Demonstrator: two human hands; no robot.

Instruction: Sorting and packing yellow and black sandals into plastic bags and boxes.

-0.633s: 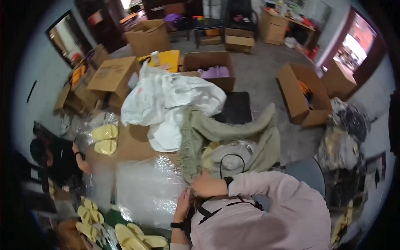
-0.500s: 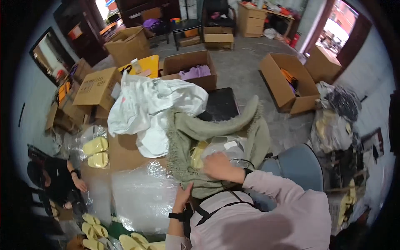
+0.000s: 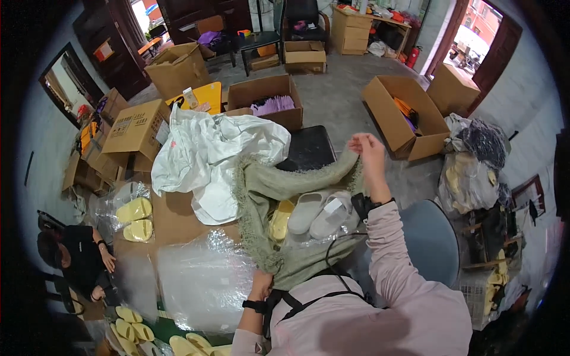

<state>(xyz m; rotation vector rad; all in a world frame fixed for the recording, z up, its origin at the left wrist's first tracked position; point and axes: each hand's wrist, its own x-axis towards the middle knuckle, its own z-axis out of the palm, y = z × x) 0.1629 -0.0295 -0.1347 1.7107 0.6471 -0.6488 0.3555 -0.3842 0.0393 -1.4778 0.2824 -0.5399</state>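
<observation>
The large olive-green fringed fabric sack, containing pale grey slippers and lying on the table beside crumpled white plastic bags, was gripped at its raised upper edge by the right hand and pinched at its lower edge by the left hand.

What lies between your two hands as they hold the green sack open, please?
In the head view, between the left hand and the raised right hand, the green sack sags open, showing bagged white slippers and a yellow pair.
</observation>
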